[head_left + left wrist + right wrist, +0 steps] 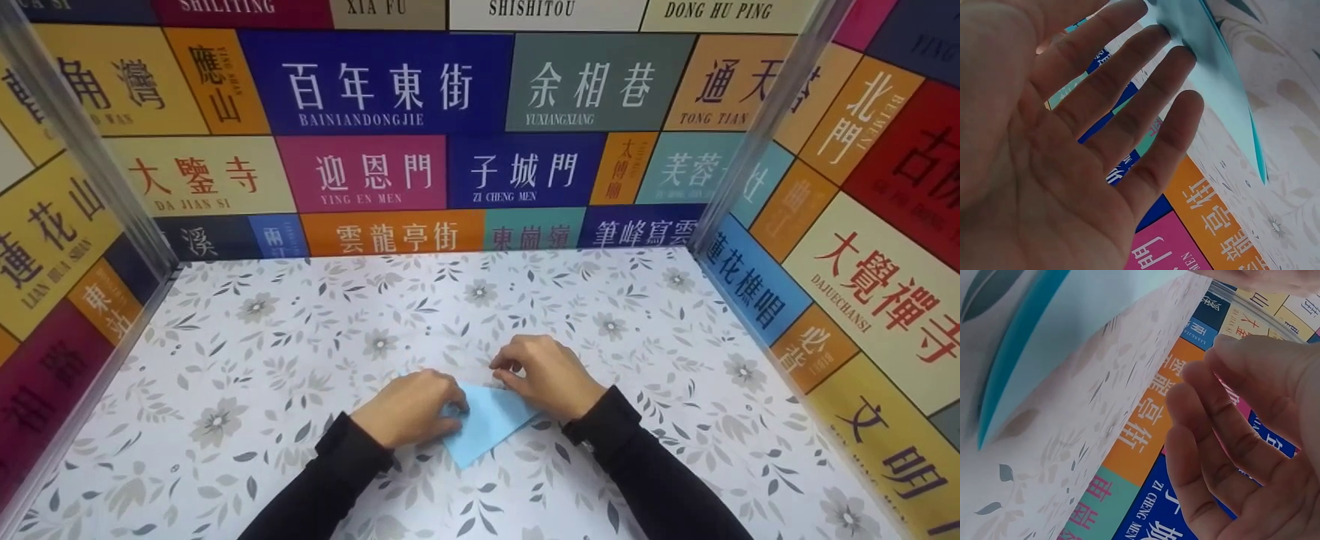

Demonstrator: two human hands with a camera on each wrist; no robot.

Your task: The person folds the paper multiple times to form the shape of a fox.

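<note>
A light blue folded sheet of paper (491, 424) lies on the table between the two hands, one corner pointing toward the person. My left hand (416, 409) rests at the paper's left side, thumb and index finger apart over it. In the left wrist view the left hand's fingers (1129, 107) are spread and fairly straight, their tips touching the paper (1213, 73). My right hand (551, 379) is at the paper's right side, fingers loosely bent. The right wrist view shows nothing between the right hand's fingers (1202, 422), with the paper's folded edge (1010, 354) beside them.
A white table (322, 315) with a grey leaf and flower print spreads around the hands. Panels of coloured signs with Chinese lettering (375, 82) stand behind it and along both sides, with clear corner strips (780, 112) between them.
</note>
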